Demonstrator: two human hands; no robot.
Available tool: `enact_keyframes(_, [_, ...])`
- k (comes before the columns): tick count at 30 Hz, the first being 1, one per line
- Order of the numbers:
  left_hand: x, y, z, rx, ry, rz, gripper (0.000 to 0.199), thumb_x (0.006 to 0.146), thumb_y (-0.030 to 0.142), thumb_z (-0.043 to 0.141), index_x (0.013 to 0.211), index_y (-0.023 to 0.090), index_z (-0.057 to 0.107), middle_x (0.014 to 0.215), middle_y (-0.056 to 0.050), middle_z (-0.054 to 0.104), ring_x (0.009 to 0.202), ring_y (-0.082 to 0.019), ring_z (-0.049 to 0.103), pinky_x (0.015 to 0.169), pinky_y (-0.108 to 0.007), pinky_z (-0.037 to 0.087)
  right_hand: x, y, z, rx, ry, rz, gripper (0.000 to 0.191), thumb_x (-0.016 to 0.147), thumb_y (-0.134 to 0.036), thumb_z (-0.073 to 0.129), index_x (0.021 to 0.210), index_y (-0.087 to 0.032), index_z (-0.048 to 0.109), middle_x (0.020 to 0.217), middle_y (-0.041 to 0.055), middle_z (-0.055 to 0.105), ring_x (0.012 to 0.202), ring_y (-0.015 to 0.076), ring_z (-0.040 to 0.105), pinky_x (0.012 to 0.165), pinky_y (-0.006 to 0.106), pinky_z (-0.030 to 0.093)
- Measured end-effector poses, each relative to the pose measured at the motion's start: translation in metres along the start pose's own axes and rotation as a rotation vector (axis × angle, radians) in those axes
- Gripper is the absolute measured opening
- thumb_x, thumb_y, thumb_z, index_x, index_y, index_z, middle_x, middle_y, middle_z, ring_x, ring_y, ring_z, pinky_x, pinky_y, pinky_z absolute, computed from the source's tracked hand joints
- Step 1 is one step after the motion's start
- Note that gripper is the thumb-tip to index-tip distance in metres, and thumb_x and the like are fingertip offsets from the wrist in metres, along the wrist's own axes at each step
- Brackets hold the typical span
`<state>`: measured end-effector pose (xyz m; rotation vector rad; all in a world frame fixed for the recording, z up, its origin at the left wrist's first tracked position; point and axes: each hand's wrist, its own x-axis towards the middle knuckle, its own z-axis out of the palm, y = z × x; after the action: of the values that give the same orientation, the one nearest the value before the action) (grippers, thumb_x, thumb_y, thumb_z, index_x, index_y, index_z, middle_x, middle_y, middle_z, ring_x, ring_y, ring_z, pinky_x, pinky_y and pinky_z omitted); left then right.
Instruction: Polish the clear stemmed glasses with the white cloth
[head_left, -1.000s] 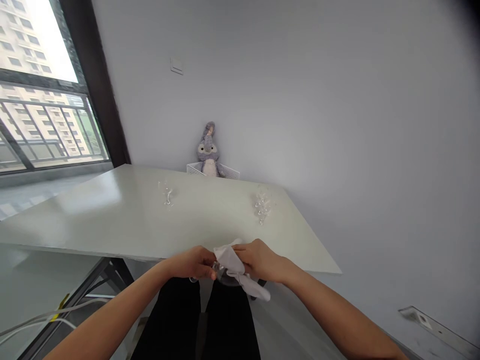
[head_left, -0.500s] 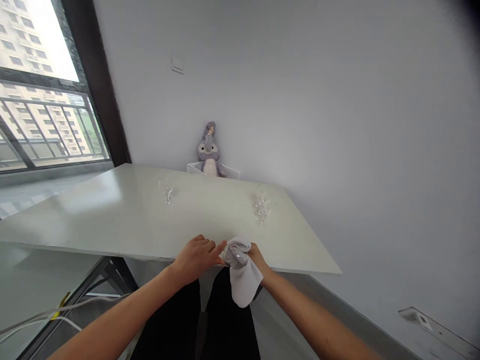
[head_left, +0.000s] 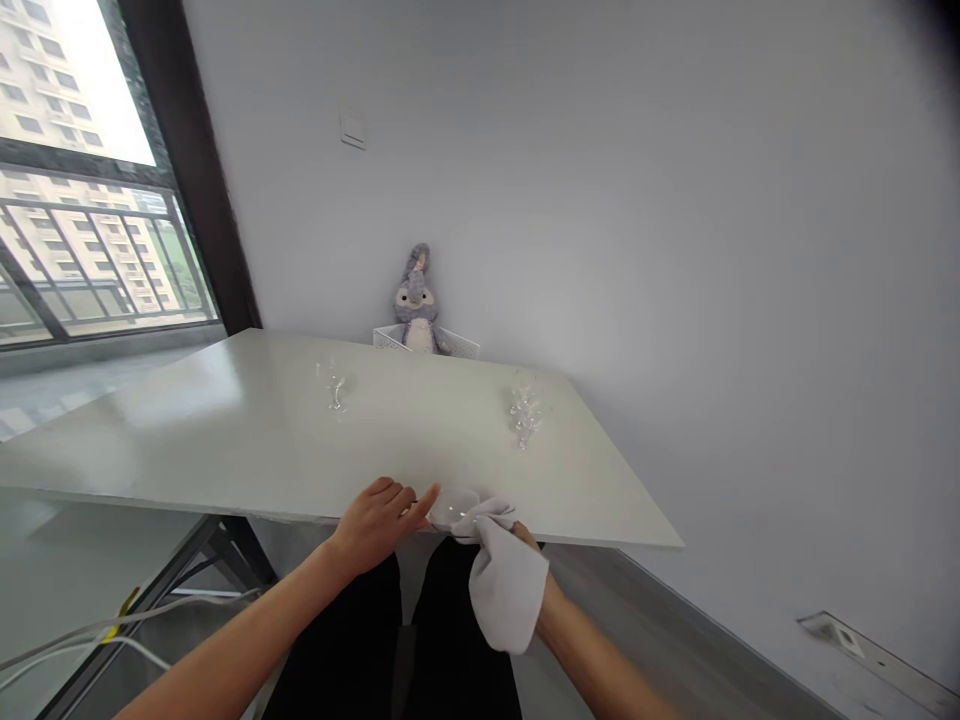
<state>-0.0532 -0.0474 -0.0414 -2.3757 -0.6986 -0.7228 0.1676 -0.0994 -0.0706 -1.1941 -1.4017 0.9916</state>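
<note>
Over the table's front edge, my left hand is closed around a clear drinking glass, thumb against its side. The glass looks tilted, and its lower part is hidden by my fingers. My right hand grips a light grey cloth at the glass's right side. One end of the cloth touches the glass while the rest hangs below the table edge. Most of my right fingers are covered by the cloth.
Clear stemware stands on the white table to the left. A cluster of clear glasses is at the right. Behind the table, a grey plush toy sits in a white basket. Cables run at lower left.
The cloth has come away from the inside of the glass and moved right and down with my right hand, so more of the glass shows. My left hand has shifted slightly left.
</note>
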Motion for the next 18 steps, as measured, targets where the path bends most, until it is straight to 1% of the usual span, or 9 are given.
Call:
enact_keyframes(2, [-0.001,0.000,0.001,0.019,-0.002,-0.026,0.036,0.084,0.024,0.047,0.119,0.021,0.040,0.066,0.002,0.055,0.058,-0.011,0.052,0.062,-0.029,0.039,-0.002,0.000,-0.005,0.090,0.072,0.095,0.025,0.078,-0.041,0.051,0.082,-0.018,0.060,0.066,0.0033,0.062,0.059,0.0170,0.056,0.054,0.029,0.045])
enact_keyframes(4, [-0.001,0.001,0.002,0.038,0.001,-0.026,0.035,0.084,0.025,0.048,0.118,0.020,0.041,0.065,0.002,0.055,0.057,-0.011,0.052,0.063,-0.029,0.038,-0.002,-0.002,-0.006,0.200,0.178,0.131,0.026,0.074,-0.040,0.058,0.085,-0.017,0.061,0.076,0.0038,0.064,0.069,0.0170,0.058,0.064,0.029,0.046])
enact_keyframes(6, [0.000,0.002,0.003,0.054,0.004,-0.016,0.035,0.084,0.026,0.048,0.117,0.019,0.042,0.065,0.002,0.055,0.056,-0.011,0.051,0.063,-0.029,0.038,0.000,-0.004,-0.003,0.235,0.285,0.071,0.027,0.069,-0.037,0.064,0.087,-0.017,0.061,0.087,0.0043,0.063,0.081,0.0174,0.057,0.075,0.029,0.044])
enact_keyframes(7, [0.000,0.003,0.004,0.055,0.002,-0.011,0.035,0.084,0.026,0.048,0.117,0.019,0.042,0.065,0.002,0.055,0.056,-0.011,0.051,0.062,-0.029,0.038,0.000,-0.005,-0.001,0.223,0.321,0.036,0.027,0.068,-0.036,0.065,0.087,-0.017,0.061,0.089,0.0045,0.063,0.085,0.0176,0.056,0.077,0.029,0.043])
enact_keyframes(9, [0.000,0.004,0.007,0.038,-0.006,-0.007,0.036,0.084,0.026,0.049,0.118,0.019,0.042,0.066,0.001,0.055,0.057,-0.011,0.051,0.062,-0.029,0.038,0.001,-0.007,0.004,0.193,0.335,0.006,0.027,0.067,-0.036,0.066,0.086,-0.017,0.061,0.089,0.0050,0.062,0.085,0.0180,0.055,0.077,0.029,0.043])
enact_keyframes(11, [-0.002,0.004,0.010,0.010,-0.008,-0.023,0.037,0.084,0.025,0.048,0.120,0.020,0.041,0.067,0.001,0.055,0.058,-0.011,0.052,0.063,-0.029,0.038,0.000,-0.009,0.008,0.194,0.291,0.035,0.026,0.069,-0.038,0.064,0.083,-0.016,0.062,0.082,0.0040,0.061,0.077,0.0171,0.055,0.070,0.028,0.044])
enact_keyframes(14, [-0.006,0.001,0.014,0.008,-0.015,-0.061,0.037,0.084,0.025,0.047,0.121,0.020,0.041,0.066,0.001,0.055,0.059,-0.012,0.052,0.063,-0.029,0.037,-0.004,-0.014,0.011,0.255,0.184,0.090,0.025,0.074,-0.041,0.059,0.079,-0.017,0.061,0.063,-0.0005,0.056,0.057,0.0119,0.049,0.056,0.025,0.041])
enact_keyframes(16, [-0.009,-0.002,0.013,0.029,-0.029,-0.069,0.037,0.084,0.025,0.047,0.121,0.019,0.041,0.066,0.001,0.055,0.060,-0.012,0.052,0.063,-0.029,0.037,-0.009,-0.017,0.010,0.331,0.076,0.087,0.026,0.077,-0.042,0.055,0.082,-0.017,0.059,0.058,-0.0017,0.053,0.050,0.0097,0.046,0.050,0.023,0.038])
enact_keyframes(18, [-0.010,-0.003,0.012,0.038,-0.039,-0.051,0.037,0.085,0.025,0.047,0.120,0.018,0.041,0.066,0.001,0.055,0.060,-0.012,0.052,0.063,-0.030,0.038,-0.014,-0.019,0.008,0.431,-0.079,0.102,0.028,0.081,-0.044,0.049,0.085,-0.017,0.056,0.057,-0.0009,0.054,0.049,0.0103,0.049,0.046,0.022,0.038])
